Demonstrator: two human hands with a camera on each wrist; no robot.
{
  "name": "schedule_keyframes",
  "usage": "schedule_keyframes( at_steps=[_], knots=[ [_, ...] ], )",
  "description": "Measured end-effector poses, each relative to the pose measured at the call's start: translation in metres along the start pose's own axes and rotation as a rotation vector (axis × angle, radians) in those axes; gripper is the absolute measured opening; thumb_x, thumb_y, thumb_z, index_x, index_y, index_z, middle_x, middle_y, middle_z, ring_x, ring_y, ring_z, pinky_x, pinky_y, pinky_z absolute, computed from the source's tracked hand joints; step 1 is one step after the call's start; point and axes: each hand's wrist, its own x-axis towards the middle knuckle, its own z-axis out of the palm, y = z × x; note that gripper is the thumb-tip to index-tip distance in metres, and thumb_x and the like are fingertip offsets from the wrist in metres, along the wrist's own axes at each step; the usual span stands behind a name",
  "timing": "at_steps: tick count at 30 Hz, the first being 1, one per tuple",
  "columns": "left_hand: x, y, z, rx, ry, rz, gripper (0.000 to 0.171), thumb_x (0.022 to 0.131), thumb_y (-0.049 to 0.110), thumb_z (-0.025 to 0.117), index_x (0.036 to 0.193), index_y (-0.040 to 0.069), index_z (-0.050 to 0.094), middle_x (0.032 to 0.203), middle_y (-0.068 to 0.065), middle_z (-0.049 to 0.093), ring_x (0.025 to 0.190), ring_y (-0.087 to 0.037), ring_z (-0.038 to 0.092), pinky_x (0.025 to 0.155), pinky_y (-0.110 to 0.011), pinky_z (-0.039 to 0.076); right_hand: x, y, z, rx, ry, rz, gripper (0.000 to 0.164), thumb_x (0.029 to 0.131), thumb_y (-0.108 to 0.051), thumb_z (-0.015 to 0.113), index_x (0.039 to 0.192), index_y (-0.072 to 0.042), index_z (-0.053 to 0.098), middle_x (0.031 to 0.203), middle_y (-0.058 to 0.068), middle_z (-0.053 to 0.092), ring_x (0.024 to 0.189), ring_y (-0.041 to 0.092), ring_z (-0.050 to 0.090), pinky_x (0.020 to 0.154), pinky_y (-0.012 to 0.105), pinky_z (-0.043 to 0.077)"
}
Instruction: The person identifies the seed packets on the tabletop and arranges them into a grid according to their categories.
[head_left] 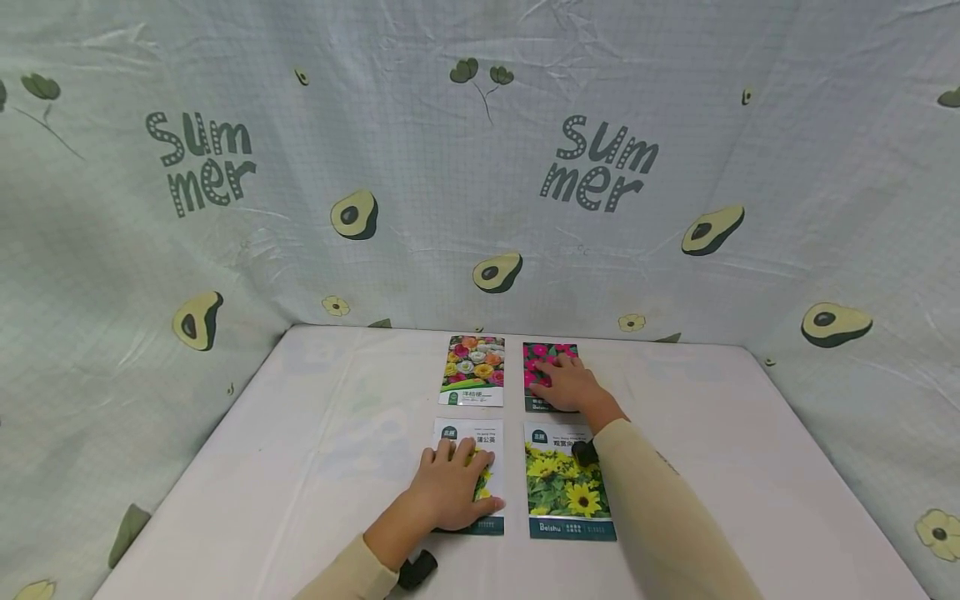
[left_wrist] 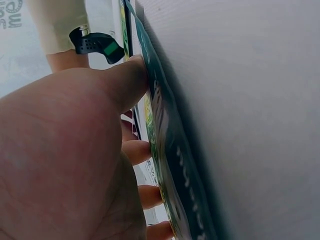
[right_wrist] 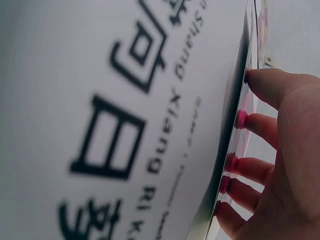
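Note:
Seed packets lie in two rows on the white table. My left hand (head_left: pixel 452 490) rests with spread fingers on the front left packet (head_left: pixel 489 431), a white one with yellow flowers, hiding much of its picture. In the left wrist view the thumb and fingertips touch the packet's face (left_wrist: pixel 165 117). My right hand (head_left: pixel 567 383) reaches to the back right packet (head_left: pixel 534 403), printed with pink flowers, and its fingertips rest on it. Beneath the right forearm lies the sunflower packet (head_left: pixel 568 496), partly covered. At the back left is a packet with mixed-colour flowers (head_left: pixel 474 367).
The white table (head_left: pixel 337 467) extends to both sides of the packets. A pale cloth (head_left: pixel 420 158) printed with avocados and "summer" hangs behind and along the sides. A black wrist strap piece (head_left: pixel 417 571) shows at the left wrist, another (head_left: pixel 584 453) at the right.

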Motion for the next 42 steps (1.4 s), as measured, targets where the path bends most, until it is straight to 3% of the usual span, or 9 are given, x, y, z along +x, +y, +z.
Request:
schedule_keyframes(
  at_steps=[42],
  knots=[
    [-0.006,-0.016,0.016,0.018,0.017,0.033,0.074,0.090,0.072,0.060,0.149,0.028,0.050,0.146,-0.007,0.046,0.123,-0.034,0.043,0.095,-0.052,0.038,-0.005,-0.018,0.011,0.028,0.007,0.078,0.067,0.102,-0.053,0.055,0.160,-0.025,0.037,0.165,0.019,0.028,0.153,0.044,0.022,0.120,0.062,0.027]
  ],
)
